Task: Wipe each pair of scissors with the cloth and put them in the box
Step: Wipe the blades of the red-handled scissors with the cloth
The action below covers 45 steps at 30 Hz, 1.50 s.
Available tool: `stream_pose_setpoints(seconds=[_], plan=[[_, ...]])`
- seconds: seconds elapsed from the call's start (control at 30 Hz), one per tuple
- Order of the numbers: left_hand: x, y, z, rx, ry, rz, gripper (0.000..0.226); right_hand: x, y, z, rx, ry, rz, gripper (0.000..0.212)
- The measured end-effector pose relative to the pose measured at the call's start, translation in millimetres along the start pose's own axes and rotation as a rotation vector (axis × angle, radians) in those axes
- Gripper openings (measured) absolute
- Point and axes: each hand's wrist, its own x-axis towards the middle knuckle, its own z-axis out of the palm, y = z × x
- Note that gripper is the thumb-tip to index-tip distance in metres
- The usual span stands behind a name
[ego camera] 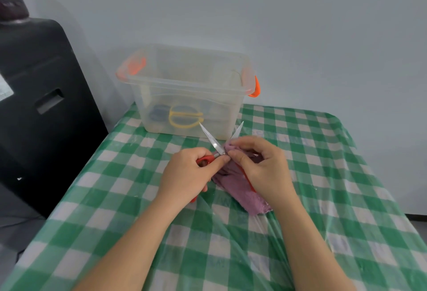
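Red scissors (213,143) held spread open above the counter (120,198), blades forking away toward the box (184,87). Left hand (187,173) curled round the red handle, fingers (219,160) closing in just short of the pivot (probably to keep the tool from twisting while the other side gets rubbed). Right hand (263,166) pinching a fold of purple cloth (242,191) over the base of the right blade, thumb and fingertips pressed together on the fabric; second handle mostly hidden beneath that palm. Rest of the cloth trailing down from the right fingers onto the counter, toward the body.

Blades splayed, likely so each edge can be wiped on its own, inner face included. Left blade bare and pointing out beyond the left fingers; right tip poking out past the cloth. Both points close to the box's near wall, though hard to say whether touching or merely overlapping it in this view.

Box straight ahead of the fingers, lid off, orange latches at each end. Yellow-handled scissors (184,116) already lying inside, with something darker beside them, too blurred to name.

Wiping in hand, drop not yet made. Open counter on both sides and nearer the body, so room to draw the tool back. Box rim well above the hands: a lift needed to clear it. Sharp tips facing away from the hands, a sensible way to hold them.
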Motion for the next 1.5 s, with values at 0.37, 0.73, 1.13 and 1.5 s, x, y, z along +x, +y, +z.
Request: stream_pose_setpoints(seconds=[0.37,0.73,1.13,1.5], plan=[[-2.8,-2.4,7.4,0.157,0.053,0.062,0.048,0.0,0.9,11.3,0.034,0.181,0.123,0.018],[0.8,-4.1,6.9,-0.017,-0.015,0.000,0.042,3.6,7.0,9.0,-0.008,0.221,0.116,0.021],[-1.0,-4.9,7.4,0.103,0.019,0.025,0.043,3.3,6.8,15.7,0.025,0.151,0.116,0.022],[1.8,-5.5,7.0,-0.012,-0.015,-0.035,0.042,3.0,9.3,12.0,0.056,0.197,0.104,0.027]])
